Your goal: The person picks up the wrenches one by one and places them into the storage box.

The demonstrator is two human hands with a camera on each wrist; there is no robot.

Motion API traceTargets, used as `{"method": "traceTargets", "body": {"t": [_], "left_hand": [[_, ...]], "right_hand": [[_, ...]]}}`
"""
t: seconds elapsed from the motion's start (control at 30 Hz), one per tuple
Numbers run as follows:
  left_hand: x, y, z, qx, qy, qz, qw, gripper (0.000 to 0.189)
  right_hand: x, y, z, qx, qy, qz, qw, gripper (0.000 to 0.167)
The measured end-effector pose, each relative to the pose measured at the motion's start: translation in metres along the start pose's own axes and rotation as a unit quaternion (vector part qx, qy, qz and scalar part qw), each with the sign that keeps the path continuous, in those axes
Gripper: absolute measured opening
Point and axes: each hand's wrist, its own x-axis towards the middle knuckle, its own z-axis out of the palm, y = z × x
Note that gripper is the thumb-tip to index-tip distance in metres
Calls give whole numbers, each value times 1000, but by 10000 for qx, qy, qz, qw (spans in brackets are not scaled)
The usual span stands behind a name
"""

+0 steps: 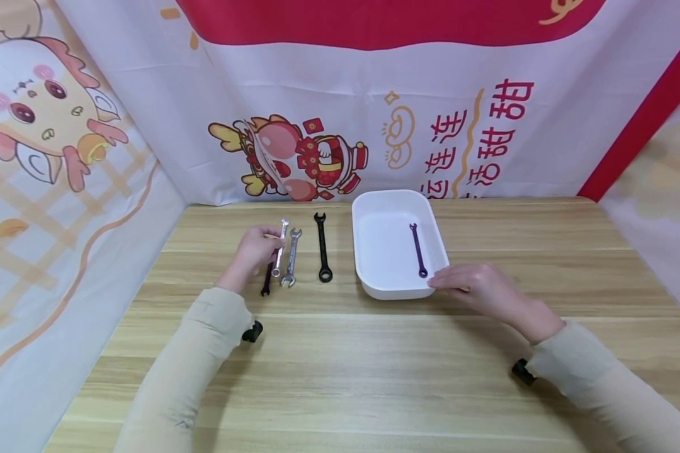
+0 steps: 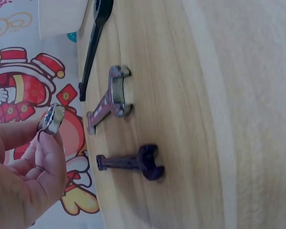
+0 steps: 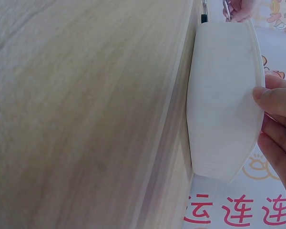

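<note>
1. Basically, L hand (image 1: 256, 245) pinches a silver wrench (image 1: 279, 257) betw. thumb & fingers, gripped round the shank, prob. for a balanced hold. It's over the table's (image 1: 374, 377) L side; clearance is hard to judge from the head view, tho L wrist view suggests it's lifted.
2. R hand (image 1: 481, 286) pinches the white tray's (image 1: 393, 293) rim at the near R corner, thumb on the outer wall, prob. to steady it.
3. Loose tools lie roughly parallel w/ gaps, so each could be taken singly: spare silver wrench (image 1: 291, 258), black wrench (image 1: 322, 246), dark wrench (image 1: 267, 281) (purplish) by L hand.
4. Purple wrench (image 1: 417, 250) lies inside the tray, nr its R wall.
5. Count: 5 wrenches tot. (1 held, 3 on table, 1 in tray); 1 tray.
</note>
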Motion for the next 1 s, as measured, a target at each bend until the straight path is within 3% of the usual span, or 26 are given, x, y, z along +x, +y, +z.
{"method": "traceTargets", "body": {"t": [0.17, 0.63, 1.0], "left_hand": [[-2, 1, 7, -115, -42, 76, 9999, 34], [-6, 8, 19, -914, -168, -294, 9952, 37], [-2, 17, 17, -1990, -431, -622, 9771, 33]], "right_hand": [[-1, 1, 0, -2, -83, 61, 9999, 35], [-2, 3, 1, -11, -115, 156, 9998, 34], [-1, 1, 0, -49, -127, 205, 9997, 35]]}}
